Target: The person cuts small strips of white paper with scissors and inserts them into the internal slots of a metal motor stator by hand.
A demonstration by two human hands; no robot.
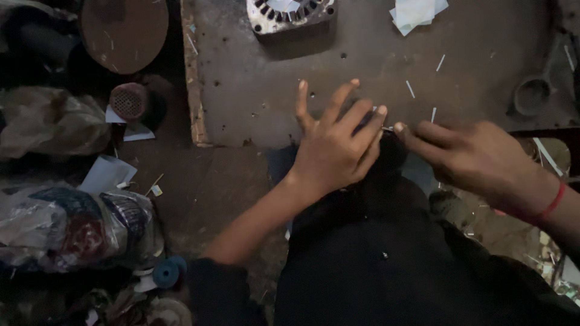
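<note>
head view, looking down over the person's lap at the near edge of a dark, pitted workbench (483,66).

progress, as far as it shows: the left hand (335,145) and right hand (477,157) meet over a small pale strip (386,127), a sliver of paper-like material pinched where the fingertips come together. loose strips of the same kind (410,89) lie scattered on the bench just beyond the fingers, so my judgement is that some pieces are already made or set aside. farther out from the hands, a slotted metal motor core (290,13) sits at the far edge, and a small stack of pale sheets (415,12) lies beyond the right hand; the stack is not used up, so work looks mid-way, not finished.

left hand: wrist bent up, palm down, thumb and first finger splayed out and free, the outer fingers curled toward the strip and touching it. half open, then.

right hand: comes in from the side, red thread band on the wrist, fingers stretched long and close together, tips meeting the strip. it is blurred; i cannot tell how firm the pinch is.

off beyond the left forearm: plastic bags (72,223), a round mesh-capped part (128,101), a blue spool (169,271) on the floor.
</note>
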